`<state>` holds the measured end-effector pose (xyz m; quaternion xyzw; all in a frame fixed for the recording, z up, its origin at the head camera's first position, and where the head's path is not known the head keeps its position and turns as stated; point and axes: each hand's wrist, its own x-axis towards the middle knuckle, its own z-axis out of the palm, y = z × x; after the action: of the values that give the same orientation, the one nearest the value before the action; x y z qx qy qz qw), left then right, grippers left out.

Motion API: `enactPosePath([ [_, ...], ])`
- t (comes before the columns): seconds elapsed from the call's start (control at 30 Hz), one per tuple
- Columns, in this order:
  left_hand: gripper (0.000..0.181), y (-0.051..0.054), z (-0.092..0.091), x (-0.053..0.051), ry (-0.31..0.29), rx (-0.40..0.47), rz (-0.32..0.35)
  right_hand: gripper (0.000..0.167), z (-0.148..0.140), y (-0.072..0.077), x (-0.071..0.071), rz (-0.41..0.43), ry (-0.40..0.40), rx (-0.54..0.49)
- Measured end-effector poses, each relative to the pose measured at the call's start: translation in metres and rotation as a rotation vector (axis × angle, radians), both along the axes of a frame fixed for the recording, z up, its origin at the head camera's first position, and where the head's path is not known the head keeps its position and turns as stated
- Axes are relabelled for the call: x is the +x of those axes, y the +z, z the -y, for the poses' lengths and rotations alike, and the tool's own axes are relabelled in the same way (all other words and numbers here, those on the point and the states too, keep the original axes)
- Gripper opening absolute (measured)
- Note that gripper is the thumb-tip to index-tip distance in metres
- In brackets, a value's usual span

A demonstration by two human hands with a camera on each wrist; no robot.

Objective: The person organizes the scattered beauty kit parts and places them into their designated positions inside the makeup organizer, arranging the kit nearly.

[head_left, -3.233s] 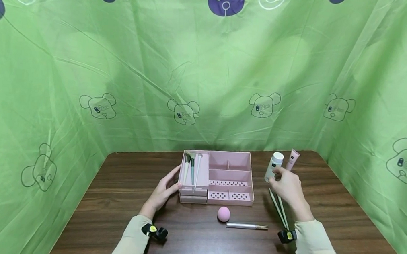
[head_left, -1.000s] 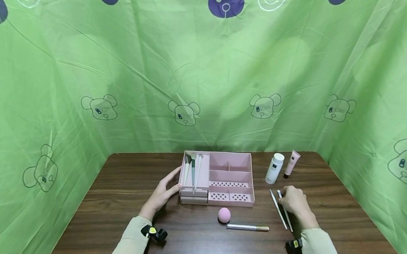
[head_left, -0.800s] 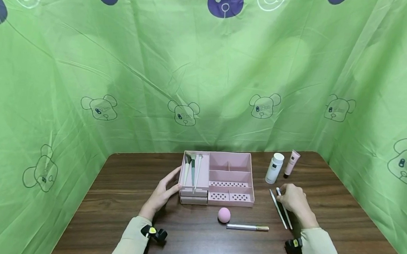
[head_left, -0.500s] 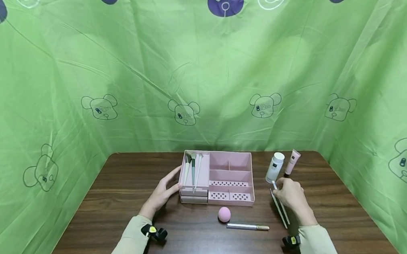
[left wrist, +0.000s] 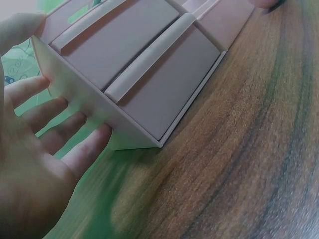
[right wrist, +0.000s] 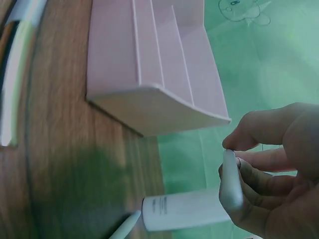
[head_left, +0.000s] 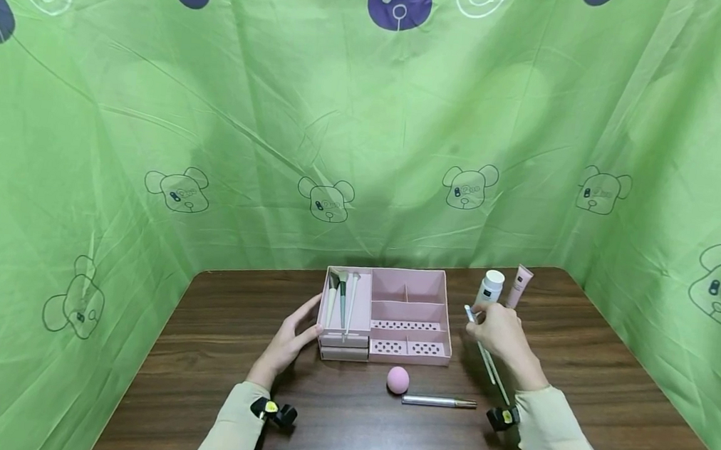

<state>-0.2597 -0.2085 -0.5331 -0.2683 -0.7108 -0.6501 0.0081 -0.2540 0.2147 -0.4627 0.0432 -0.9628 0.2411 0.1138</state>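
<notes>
In the head view my right hand (head_left: 501, 337) pinches a slim white stick (head_left: 470, 315), perhaps a makeup brush or pencil. Its end shows pale and rounded in the right wrist view (right wrist: 231, 184), between thumb and fingertips. Below that hand a second slim white stick (head_left: 503, 393) lies on the table, partly hidden. My left hand (head_left: 286, 343) rests against the left side of a pink organizer (head_left: 447, 333), thumb at the front corner. In the left wrist view the fingers (left wrist: 92, 144) lie nearly straight along its side wall (left wrist: 94, 107). Several makeup brushes (head_left: 341, 302) lie in its left top tray.
Behind the right hand stand a white bottle (head_left: 492, 283) and a pink tube (head_left: 521, 282). A pink ball-shaped sponge (head_left: 398, 380) and a silver pen-like tube (head_left: 439, 402) lie before the organizer on the brown table (head_left: 341, 445). Green curtains (head_left: 317, 128) enclose the table.
My right hand has picked up one of the two slim sticks from the table and carried it left and away from me, towards the bottle. The left hand and the organizer have stayed put.
</notes>
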Motion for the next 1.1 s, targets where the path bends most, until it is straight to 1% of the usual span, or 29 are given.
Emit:
enactPosePath([
  [0.1,0.062,0.0,0.0,0.0,-0.003,0.002,-0.005,0.029,0.006,0.003,-0.003,-0.026,0.015,-0.014],
  [0.13,0.062,-0.003,0.001,-0.002,0.0,-0.001,-0.012,0.029,0.009,0.005,-0.005,-0.033,0.018,-0.018],
  [0.3,0.063,-0.002,0.001,-0.004,0.007,-0.018,-0.03,0.027,0.022,0.014,-0.013,-0.056,0.042,-0.031],
  [0.4,0.063,0.002,0.0,-0.002,0.005,-0.028,-0.028,0.026,0.032,0.021,-0.017,-0.062,0.067,-0.053],
  [0.5,0.063,0.011,-0.001,0.004,0.002,-0.041,-0.026,0.028,0.042,0.026,-0.022,-0.081,0.082,-0.067],
  [0.6,0.062,0.019,-0.002,0.01,0.001,-0.044,-0.011,0.029,0.051,0.028,-0.026,-0.095,0.079,-0.073],
  [0.67,0.062,0.023,-0.003,0.013,0.001,-0.045,-0.003,0.03,0.056,0.03,-0.028,-0.096,0.075,-0.079],
  [0.8,0.062,0.025,-0.003,0.015,0.003,-0.041,0.015,0.031,0.066,0.036,-0.033,-0.086,0.071,-0.102],
  [1.03,0.062,0.025,-0.004,0.014,-0.007,-0.032,-0.014,0.032,0.087,0.048,-0.039,-0.079,0.057,-0.134],
  [1.1,0.062,0.025,-0.004,0.015,-0.01,-0.028,-0.015,0.032,0.093,0.051,-0.041,-0.083,0.065,-0.138],
])
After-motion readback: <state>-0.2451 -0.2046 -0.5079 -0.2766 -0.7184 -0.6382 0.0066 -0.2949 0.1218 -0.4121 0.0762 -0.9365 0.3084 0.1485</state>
